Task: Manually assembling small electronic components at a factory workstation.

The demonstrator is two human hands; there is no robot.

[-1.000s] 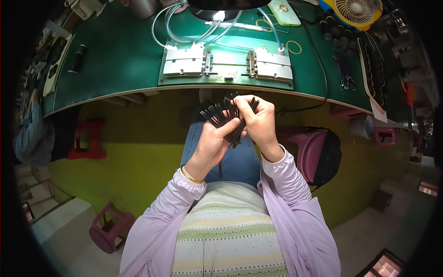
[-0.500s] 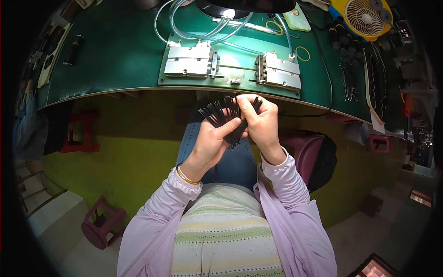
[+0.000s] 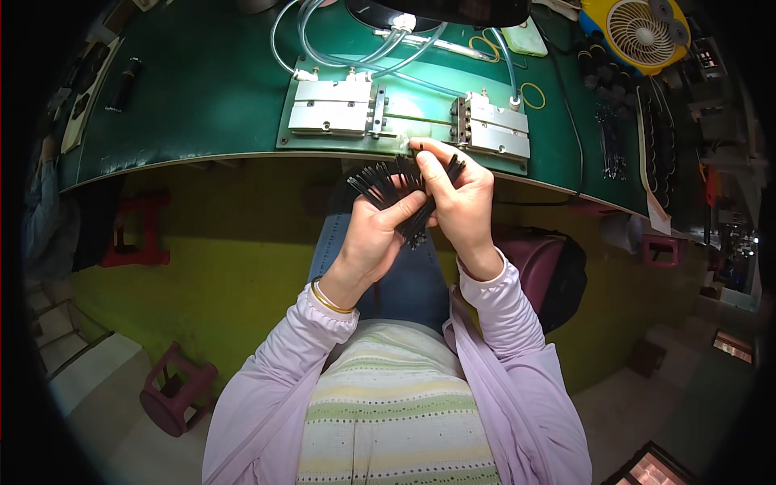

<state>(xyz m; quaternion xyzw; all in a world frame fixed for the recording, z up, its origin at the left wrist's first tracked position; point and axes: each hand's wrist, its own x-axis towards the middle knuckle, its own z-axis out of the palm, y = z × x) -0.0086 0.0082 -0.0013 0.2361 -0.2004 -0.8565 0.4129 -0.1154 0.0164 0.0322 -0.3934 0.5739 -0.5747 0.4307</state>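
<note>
A fanned bundle of thin black wires [image 3: 375, 183] lies in my left hand [image 3: 373, 234], the thumb pressed across it and the fingers curled beneath. Over the bundle's right part, my right hand [image 3: 461, 196] is closed in a pinch, thumb against forefinger, with black ends showing around its fingers. Which wires it grips at the tips is partly hidden. Both hands are in front of the bench edge, just below a fixture with two silver pneumatic blocks, the left block [image 3: 330, 107] and the right block [image 3: 495, 127], facing each other across a gap.
Clear air hoses [image 3: 319, 50] run behind the fixture on the green bench [image 3: 186, 105]. At the back right is a yellow and blue fan [image 3: 643, 34], with black wire bundles [image 3: 610, 133] near it. A maroon stool [image 3: 176, 390] and a red stool [image 3: 139, 230] stand at left.
Both hands have moved slightly up toward the bench edge with the black wires. My right forefinger has stretched forward, reaching the edge of the fixture.
</note>
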